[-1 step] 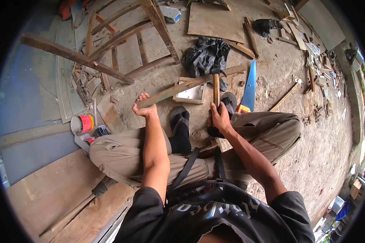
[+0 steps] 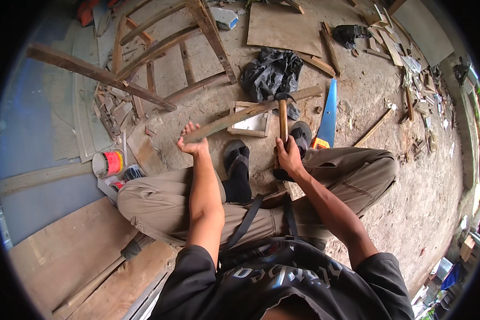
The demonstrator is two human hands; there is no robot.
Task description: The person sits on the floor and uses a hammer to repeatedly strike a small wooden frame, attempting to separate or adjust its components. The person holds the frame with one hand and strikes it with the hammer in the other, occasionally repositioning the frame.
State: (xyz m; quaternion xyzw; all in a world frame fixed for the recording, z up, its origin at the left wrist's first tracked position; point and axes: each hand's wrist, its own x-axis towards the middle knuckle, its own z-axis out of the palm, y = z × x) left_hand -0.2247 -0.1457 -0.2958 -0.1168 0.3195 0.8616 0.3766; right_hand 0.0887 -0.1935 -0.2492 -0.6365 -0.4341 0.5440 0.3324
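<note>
My left hand point(image 2: 193, 141) is closed around the near left end of a long wooden strip point(image 2: 226, 122), palm up with the fingers showing past its far edge. The strip slants up to the right, passing over a small wooden box point(image 2: 260, 130) with a white inside. In my right hand point(image 2: 289, 156) is a hammer point(image 2: 283, 121), gripped by its wooden handle. The dark hammer head lies against or just over the strip, toward its far right part; whether it touches I cannot tell.
A blue-bladed handsaw point(image 2: 328, 114) lies right of my right foot. Black plastic bags point(image 2: 272, 72) sit beyond the strip. A wooden frame with legs point(image 2: 154, 53) stands far left, near scrap wood and paint cans point(image 2: 109, 164). More scrap wood point(image 2: 392, 45) lies far right.
The hammer head has shifted very slightly toward me. The strip's left end and my left hand have moved a touch to the right.
</note>
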